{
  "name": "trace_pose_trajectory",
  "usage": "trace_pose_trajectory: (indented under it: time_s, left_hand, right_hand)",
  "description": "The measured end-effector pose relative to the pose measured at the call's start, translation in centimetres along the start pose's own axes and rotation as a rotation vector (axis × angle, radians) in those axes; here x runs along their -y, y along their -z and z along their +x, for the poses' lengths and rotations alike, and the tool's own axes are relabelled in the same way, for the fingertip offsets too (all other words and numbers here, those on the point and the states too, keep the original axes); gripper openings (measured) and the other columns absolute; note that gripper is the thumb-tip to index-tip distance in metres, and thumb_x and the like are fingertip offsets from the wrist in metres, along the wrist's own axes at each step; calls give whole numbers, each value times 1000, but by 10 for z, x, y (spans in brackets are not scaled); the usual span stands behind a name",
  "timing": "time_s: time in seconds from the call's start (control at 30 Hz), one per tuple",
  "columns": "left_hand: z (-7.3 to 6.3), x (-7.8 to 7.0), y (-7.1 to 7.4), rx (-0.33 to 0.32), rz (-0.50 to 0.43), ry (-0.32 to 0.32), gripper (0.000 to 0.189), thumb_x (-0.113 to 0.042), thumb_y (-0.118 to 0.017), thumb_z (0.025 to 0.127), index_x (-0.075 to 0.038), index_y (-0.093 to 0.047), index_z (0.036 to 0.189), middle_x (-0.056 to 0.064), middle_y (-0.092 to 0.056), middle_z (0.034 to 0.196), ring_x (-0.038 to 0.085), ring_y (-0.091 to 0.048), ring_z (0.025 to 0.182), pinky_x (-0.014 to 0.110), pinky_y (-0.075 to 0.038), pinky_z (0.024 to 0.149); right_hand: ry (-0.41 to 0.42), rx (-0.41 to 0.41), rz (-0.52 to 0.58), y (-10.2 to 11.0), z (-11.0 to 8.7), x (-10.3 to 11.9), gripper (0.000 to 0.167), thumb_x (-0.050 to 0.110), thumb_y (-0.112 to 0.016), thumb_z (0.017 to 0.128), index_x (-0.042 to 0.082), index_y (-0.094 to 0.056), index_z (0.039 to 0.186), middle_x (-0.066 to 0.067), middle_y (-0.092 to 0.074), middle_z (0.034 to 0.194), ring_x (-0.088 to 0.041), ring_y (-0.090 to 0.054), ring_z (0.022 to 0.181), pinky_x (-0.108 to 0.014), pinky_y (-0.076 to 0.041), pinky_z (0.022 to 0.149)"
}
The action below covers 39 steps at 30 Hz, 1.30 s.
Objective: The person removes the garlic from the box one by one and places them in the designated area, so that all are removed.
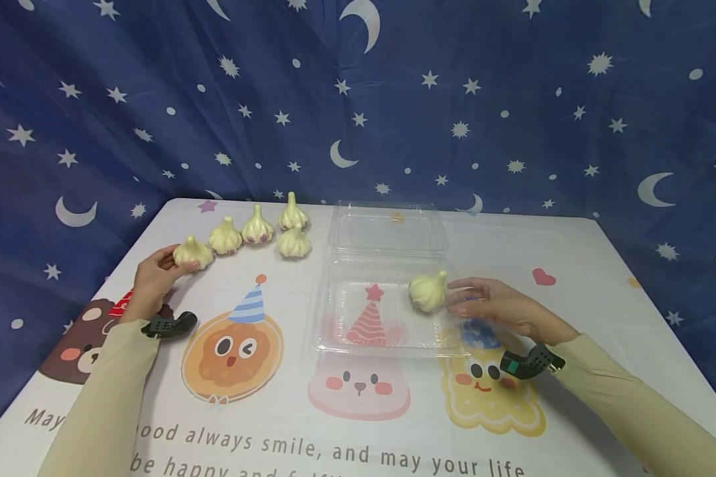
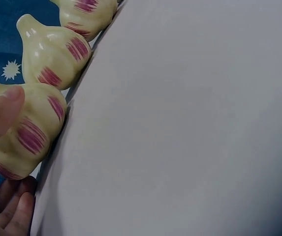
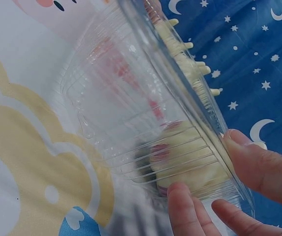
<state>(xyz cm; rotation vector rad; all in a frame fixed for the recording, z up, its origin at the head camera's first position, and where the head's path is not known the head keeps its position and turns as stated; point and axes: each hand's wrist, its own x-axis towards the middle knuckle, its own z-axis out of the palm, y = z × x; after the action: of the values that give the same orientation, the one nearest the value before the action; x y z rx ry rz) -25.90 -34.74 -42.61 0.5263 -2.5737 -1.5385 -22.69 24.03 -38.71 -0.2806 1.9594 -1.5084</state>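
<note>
In the head view my left hand (image 1: 158, 275) holds a garlic bulb (image 1: 193, 253) at the near left end of a group of bulbs. The left wrist view shows its thumb (image 2: 5, 113) on the bulb's pale, purple-streaked side, with other fingers beneath. A clear plastic clamshell box (image 1: 358, 348) lies with its lid folded back. One garlic bulb (image 1: 427, 292) rests inside, against the right side, stem up. My right hand (image 1: 501, 308) is at that side, fingers extended, thumb apart. In the right wrist view its fingertips (image 3: 180, 196) are by the ribbed wall; contact is unclear.
Several more garlic bulbs (image 1: 257, 225) stand close together at the back left of the table (image 1: 573, 278). The transparent lid (image 1: 388, 232) lies toward the back edge. A blue star-patterned curtain (image 1: 406, 119) hangs behind. Both wrists carry small black cameras.
</note>
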Motion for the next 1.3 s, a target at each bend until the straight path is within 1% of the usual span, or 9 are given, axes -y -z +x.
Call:
trace_pose_trajectory:
  time_s: [0.1,0.27,0.37,0.43,0.57,0.77,0.93,1.13,1.3]
  left_hand:
    - [0,1,0,5,14,-2,82,-34,-72,81,-4,-31,146,-8,-49,116,-8,-44,94,0,-45,79]
    - [-2,1,1,17,35,-5,79,-32,-70,83,-5,-30,146,6,-48,130,-5,-46,101,5,-45,90]
    - [-3,0,1,30,55,0,79,-32,-69,84,-6,-28,147,16,-40,142,4,-47,112,12,-43,99]
    - [-3,0,1,41,65,-2,80,-32,-68,85,-7,-26,148,18,-36,147,10,-45,120,17,-41,104]
    - [-3,0,3,63,68,-18,83,-32,-69,84,-8,-23,149,20,-32,150,17,-41,129,19,-39,107]
    - [-5,2,5,73,58,-28,86,-31,-70,83,-11,-21,150,17,-27,153,21,-37,133,17,-39,106]
    - [-6,3,7,69,57,-48,86,-29,-70,84,-14,-19,151,15,-24,155,21,-36,134,18,-38,107]
    - [-7,3,9,65,14,-95,86,-26,-70,84,-13,-17,151,14,-21,156,26,-28,142,27,-31,114]
    - [-7,2,10,35,-1,-132,85,-25,-71,83,-17,-20,151,9,-22,157,23,-27,143,26,-29,114]
  right_hand:
    - [-1,-1,2,-1,-1,1,67,10,-62,88,-10,-26,141,-32,-40,137,-9,-62,105,-22,-51,91]
    - [-5,-4,1,0,0,0,68,10,-62,88,-10,-26,141,-32,-40,137,-9,-62,105,-21,-51,91]
    - [-8,-4,3,0,0,-1,68,10,-62,88,-9,-26,141,-32,-40,137,-9,-62,105,-21,-51,91]
    - [-4,1,10,0,-1,0,67,9,-62,88,-10,-25,142,-32,-40,137,-9,-62,105,-21,-51,91]
    - [3,12,24,0,-1,1,67,8,-60,89,-10,-23,142,-33,-38,138,-8,-62,105,-22,-51,91]
    - [2,13,23,0,-1,0,68,9,-61,89,-10,-24,142,-33,-37,139,-9,-62,106,-21,-51,91]
    - [2,14,20,0,-1,0,67,9,-61,89,-10,-24,142,-34,-36,139,-9,-62,107,-21,-51,91]
    - [3,17,20,0,-1,1,68,9,-61,89,-10,-23,142,-32,-38,138,-8,-62,106,-23,-51,92]
    - [0,19,22,0,-1,2,67,9,-60,89,-10,-23,142,-31,-40,137,-8,-62,106,-23,-51,92]
